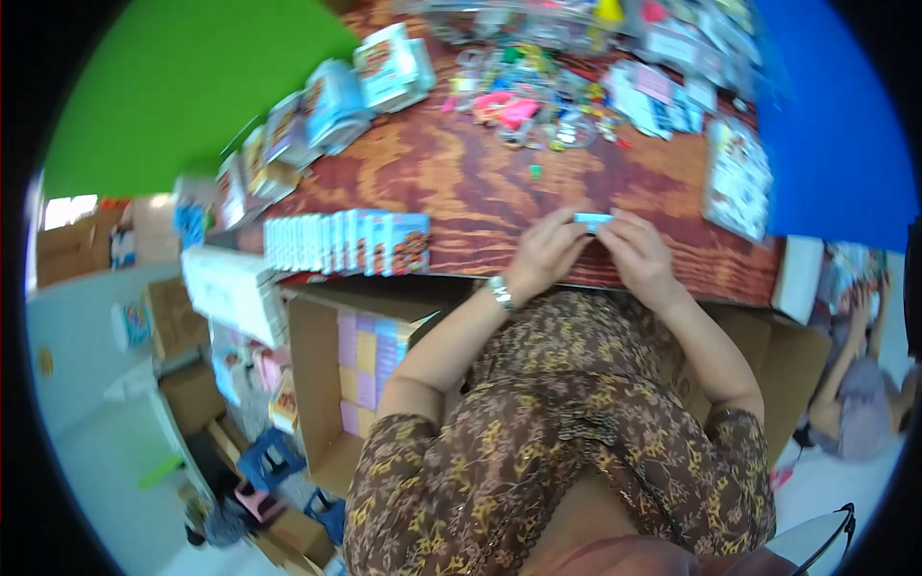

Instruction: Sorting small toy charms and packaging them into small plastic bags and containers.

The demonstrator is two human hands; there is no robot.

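Note:
Between my two hands, above the table's near edge, is a small light-blue and white packet or box point(593, 221). My left hand point(549, 252) pinches its left end with the fingertips. At the other end, the fingers of my right hand point(639, 252) are closed on it. What the packet contains cannot be made out. To the left, a row of upright printed boxes point(346, 242) stands along the near edge of the wooden table point(461, 178). A small green piece point(536, 172) lies just beyond my hands.
A heap of small colourful trinkets point(523, 96) lies farther back, beside clear plastic bags point(691, 48). Stacks of cards or packets point(334, 101) line the far left. A clear bag point(738, 180) lies right. Below the table is an open cardboard box point(322, 384). Another person point(860, 384) sits far right.

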